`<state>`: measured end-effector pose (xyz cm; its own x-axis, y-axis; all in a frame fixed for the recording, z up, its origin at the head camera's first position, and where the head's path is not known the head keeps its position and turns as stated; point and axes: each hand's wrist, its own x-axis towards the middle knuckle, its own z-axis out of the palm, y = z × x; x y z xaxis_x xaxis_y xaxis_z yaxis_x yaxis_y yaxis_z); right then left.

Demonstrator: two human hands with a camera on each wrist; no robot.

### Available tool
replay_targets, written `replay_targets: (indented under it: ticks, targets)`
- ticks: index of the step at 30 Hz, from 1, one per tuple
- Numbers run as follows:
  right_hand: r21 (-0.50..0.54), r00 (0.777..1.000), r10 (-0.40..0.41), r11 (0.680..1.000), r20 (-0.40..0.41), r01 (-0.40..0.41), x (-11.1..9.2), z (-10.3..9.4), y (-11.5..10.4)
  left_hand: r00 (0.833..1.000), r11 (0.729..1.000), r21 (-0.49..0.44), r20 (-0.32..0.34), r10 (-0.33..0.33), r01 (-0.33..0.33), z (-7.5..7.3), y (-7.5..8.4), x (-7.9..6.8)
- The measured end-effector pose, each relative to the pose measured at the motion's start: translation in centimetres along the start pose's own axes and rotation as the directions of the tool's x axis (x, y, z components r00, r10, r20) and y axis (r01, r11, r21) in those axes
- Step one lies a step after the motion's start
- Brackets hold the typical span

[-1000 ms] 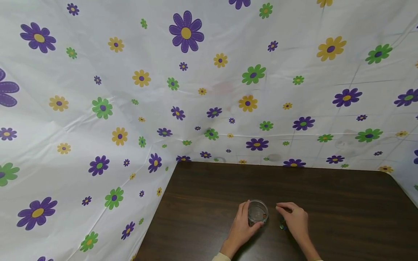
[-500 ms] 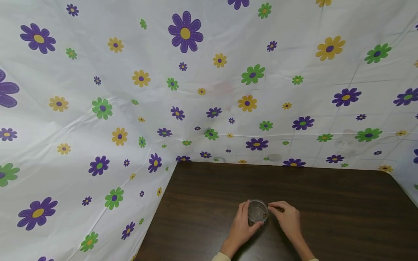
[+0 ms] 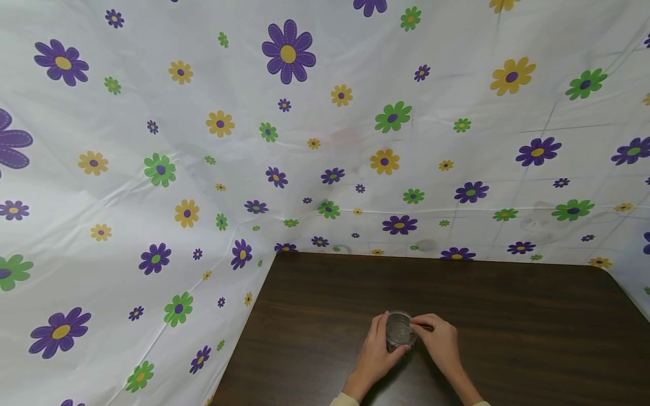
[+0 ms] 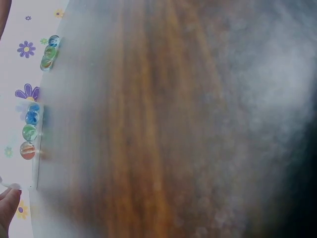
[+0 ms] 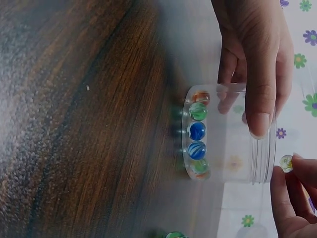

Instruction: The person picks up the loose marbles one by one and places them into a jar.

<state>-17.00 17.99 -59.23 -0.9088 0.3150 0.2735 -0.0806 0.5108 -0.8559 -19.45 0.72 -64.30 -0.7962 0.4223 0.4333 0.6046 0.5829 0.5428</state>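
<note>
Gripping clear jar (image 5: 230, 158) upright on dark wood-grain table (image 3: 325, 307) with left hand (image 3: 374, 352), curling thumb and fingers round its wall. Pinching one clear, yellow-green marble (image 5: 286, 163) between thumb and fingertip of right hand (image 3: 440, 341), just above jar's rim. Counted at least five marbles (image 5: 197, 131) at jar's bottom: blue, green, orange-red. Saw three loose marbles (image 4: 50, 52) near jar, apart from it. Noted purple, green, yellow flower print on cloth (image 3: 345, 121) beyond jar.
</note>
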Motion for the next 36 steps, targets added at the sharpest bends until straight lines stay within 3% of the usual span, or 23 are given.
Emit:
replay_targets:
  ticks: [15, 36]
  targets:
    - [0.030, 0.997, -0.078, 0.996, -0.029, 0.079, -0.01, 0.37, 0.10, 1.000, 1.000, 0.001, 0.007, -0.001, 0.001, -0.03, 0.02, -0.01]
    - [-0.020, 0.996, -0.087, 0.996, -0.029, 0.086, -0.04, 0.26, -0.18, 1.000, 1.000, 0.017, 0.003, -0.003, 0.003, -0.09, 0.06, -0.06]
